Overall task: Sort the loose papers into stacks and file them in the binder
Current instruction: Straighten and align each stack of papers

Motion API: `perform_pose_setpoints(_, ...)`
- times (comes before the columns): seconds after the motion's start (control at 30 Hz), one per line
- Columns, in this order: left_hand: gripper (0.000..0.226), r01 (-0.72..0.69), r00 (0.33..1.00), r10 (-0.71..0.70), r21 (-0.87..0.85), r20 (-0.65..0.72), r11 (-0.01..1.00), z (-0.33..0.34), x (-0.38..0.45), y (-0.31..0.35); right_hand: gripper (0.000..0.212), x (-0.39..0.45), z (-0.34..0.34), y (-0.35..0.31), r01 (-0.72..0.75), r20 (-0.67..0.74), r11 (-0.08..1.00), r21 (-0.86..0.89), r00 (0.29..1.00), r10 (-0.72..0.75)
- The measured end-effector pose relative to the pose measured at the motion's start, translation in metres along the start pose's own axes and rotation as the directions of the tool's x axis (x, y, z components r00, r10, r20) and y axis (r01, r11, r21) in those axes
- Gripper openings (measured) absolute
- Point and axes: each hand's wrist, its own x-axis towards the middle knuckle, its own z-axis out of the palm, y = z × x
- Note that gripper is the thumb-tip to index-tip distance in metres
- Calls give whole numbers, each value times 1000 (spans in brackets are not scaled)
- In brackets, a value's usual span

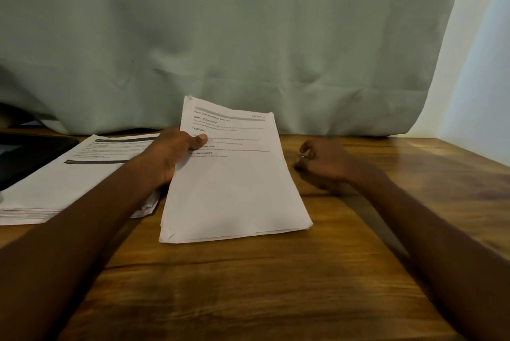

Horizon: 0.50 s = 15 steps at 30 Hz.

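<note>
My left hand (pixel 174 151) grips the left edge of a thin sheaf of printed papers (pixel 234 189), thumb on top of the text. The sheaf's far end is raised and its near edge is low over the wooden table (pixel 248 285). A thicker stack of printed papers (pixel 69 180) lies flat at the left, partly under my left forearm. A black binder (pixel 30 153) sits at the far left, partly beneath that stack. My right hand (pixel 323 160) rests on the table to the right of the sheaf, fingers loosely curled, holding nothing, a ring on one finger.
A pale green curtain (pixel 248 37) hangs along the back of the table. A bright white wall (pixel 483 78) stands at the right. The table's right edge runs diagonally past my right forearm.
</note>
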Motion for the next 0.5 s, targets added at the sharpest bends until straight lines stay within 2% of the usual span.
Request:
perform_pose_setpoints(0.07,33,2,1000,-2,22,2,1000,0,1,-1,37,-2,6,1,15,30,1000,-7,999,-14)
perform_pose_setpoints(0.13,31,-8,1000,7,40,19,999,1,1,-4,33,-1,12,5,2,-44,1000,7,999,-2)
perform_pose_setpoints(0.23,29,-11,998,7,54,69,998,4,0,-7,19,2,11,13,-21,-148,986,164,988,46)
perform_pose_setpoints(0.33,39,-16,983,-1,89,184,996,11,0,-12,11,10,3,21,-4,-272,950,313,958,93)
perform_pose_setpoints(0.43,43,-23,968,-17,156,249,988,19,-2,-16,22,10,-11,13,113,-414,879,463,905,102)
perform_pose_setpoints(0.5,56,-54,953,-18,226,303,973,25,-4,-18,37,3,-18,1,234,-453,847,477,891,9)
